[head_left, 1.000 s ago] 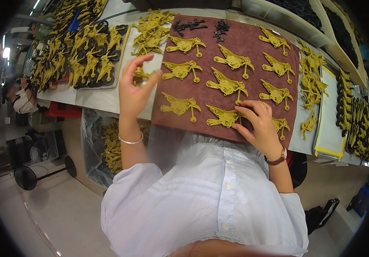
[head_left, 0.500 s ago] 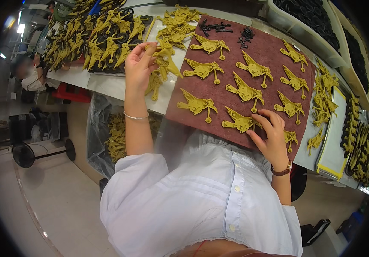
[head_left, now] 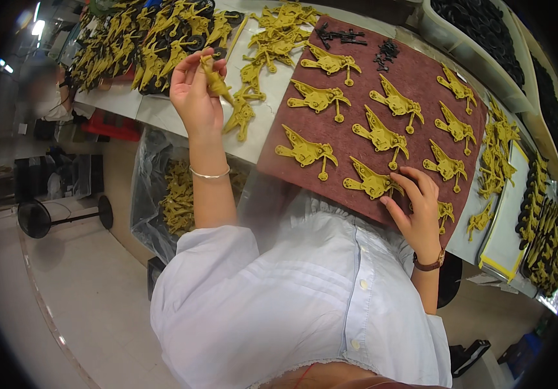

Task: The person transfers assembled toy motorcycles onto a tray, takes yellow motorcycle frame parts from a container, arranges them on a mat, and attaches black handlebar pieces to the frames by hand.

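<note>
My left hand [head_left: 196,94] is raised over the left part of the table, its fingers pinched on a yellow plastic toy motorbike body [head_left: 215,79]. On the dark red mat [head_left: 350,139], similar yellow bodies lie spaced out in rows, each with a pointed end and a thin stem with a round tip. At the mat's near edge, the thumb and index finger of my right hand [head_left: 420,211] close around the right end of one yellow body [head_left: 371,183]. My fingers hide its stem. Another yellow body [head_left: 445,212] lies partly behind that hand.
Loose yellow bodies [head_left: 272,39] are heaped left of the mat, more [head_left: 496,155] to its right. Small black parts [head_left: 340,35] lie at its far edge. Wheeled yellow-and-black toys [head_left: 169,45] crowd the far left. White bins [head_left: 519,97] of black parts stand far right. A person [head_left: 49,97] sits at left.
My left hand has moved left and slightly up, turning the yellow body it holds. My right hand stays at the same body on the mat. The whole view has shifted slightly.
</note>
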The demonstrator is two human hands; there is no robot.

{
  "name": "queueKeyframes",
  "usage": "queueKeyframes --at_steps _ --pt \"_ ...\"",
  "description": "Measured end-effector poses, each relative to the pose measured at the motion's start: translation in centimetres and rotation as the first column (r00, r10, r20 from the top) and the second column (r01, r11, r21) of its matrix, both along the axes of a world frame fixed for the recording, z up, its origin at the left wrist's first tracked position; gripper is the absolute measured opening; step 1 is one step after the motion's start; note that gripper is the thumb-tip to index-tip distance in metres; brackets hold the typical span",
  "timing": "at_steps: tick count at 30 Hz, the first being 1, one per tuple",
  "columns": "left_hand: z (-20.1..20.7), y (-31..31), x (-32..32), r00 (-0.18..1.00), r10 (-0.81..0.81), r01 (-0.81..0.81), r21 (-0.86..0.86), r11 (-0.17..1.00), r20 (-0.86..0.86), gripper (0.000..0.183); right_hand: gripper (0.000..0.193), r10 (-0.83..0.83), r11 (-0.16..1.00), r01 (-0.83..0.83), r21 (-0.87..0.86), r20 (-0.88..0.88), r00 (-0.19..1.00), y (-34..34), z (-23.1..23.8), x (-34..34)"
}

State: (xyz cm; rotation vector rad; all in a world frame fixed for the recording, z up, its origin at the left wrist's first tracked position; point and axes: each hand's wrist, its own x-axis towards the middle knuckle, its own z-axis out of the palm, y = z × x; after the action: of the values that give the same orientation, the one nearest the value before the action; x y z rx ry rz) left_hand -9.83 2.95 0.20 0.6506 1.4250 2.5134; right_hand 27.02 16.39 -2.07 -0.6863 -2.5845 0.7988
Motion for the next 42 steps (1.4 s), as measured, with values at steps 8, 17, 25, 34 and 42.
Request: queueKeyframes --at_steps 8,17,25,34,42 --pt "-4.0 -3.7 -3.8 0.82 -0.119 -0.095 0.338 0.936 0.56 0.012 0.039 0.021 1.0 -0.021 0.004 0.004 1.0 -0.1 0.0 -0.4" --pt "-3.1 -7.0 -3.4 0.896 -0.114 -0.204 0.626 0.753 0.43 0.022 0.038 -0.005 1.0 0.005 0.006 0.006 1.0 -0.3 0.0 -0.3" --pt "-6.5 -6.7 -3.6 0.98 -0.153 0.172 0.154 0.973 -0.129 0.017 0.037 -0.012 1.0 0.012 0.005 0.004 1.0 0.0 0.0 -0.6" --pt "-9.5 -6.9 -2.0 0.702 0.333 -0.621 -0.314 0.718 -0.629 0.022 0.038 -0.003 1.0 0.003 0.026 0.02 1.0 0.0 0.7 -0.9" --pt "-9.4 -7.1 -1.3 0.749 0.276 -0.576 -0.386 0.721 -0.602 0.033 0.025 0.208 0.976 -0.178 0.128 -0.284 0.936 9.3 4.0 -11.5"
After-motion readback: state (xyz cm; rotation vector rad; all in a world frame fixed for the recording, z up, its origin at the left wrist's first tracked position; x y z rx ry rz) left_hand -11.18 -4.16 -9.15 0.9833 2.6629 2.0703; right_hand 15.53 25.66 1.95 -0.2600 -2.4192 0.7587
